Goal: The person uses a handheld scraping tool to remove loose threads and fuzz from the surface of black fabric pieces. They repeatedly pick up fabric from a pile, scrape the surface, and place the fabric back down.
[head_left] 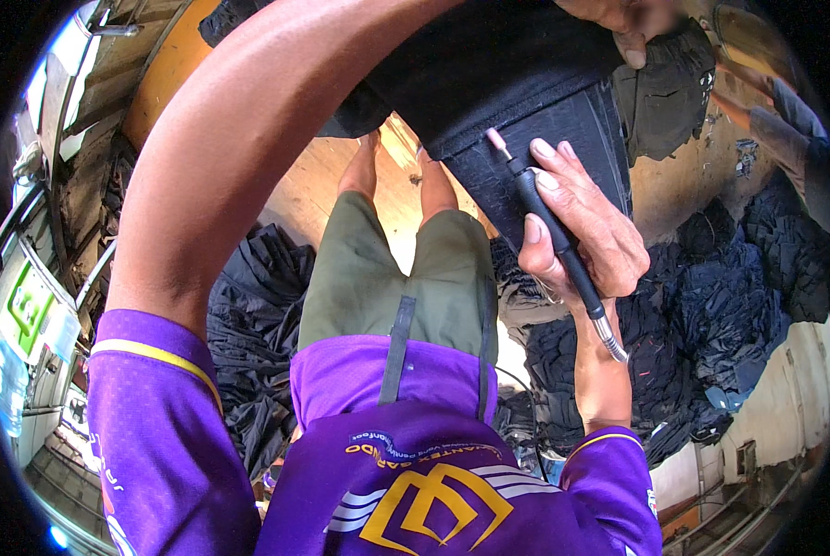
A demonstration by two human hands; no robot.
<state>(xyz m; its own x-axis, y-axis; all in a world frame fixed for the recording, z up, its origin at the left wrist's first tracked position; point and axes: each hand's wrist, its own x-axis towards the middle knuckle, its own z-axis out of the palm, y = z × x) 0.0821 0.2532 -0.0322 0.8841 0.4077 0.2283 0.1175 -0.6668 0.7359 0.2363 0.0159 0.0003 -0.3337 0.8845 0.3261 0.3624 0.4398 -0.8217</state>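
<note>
My right hand is closed round a slim black rotary grinder handpiece. A small pink grinding stone sits at its tip, and a metal spring sleeve leads off its lower end. The tip is over a black denim garment with a thick stitched seam; whether it touches the cloth I cannot tell. My left arm reaches up across the top and leaves the picture. At the upper edge my left hand comes back into view, partly cut off and blurred, its thumb closed on the garment's far edge.
Heaps of dark garments lie on the right and on the left. Dark cloth hangs past the garment's far side. Another person's arm and grey clothing show at the far right. A thin dark cable runs beside me.
</note>
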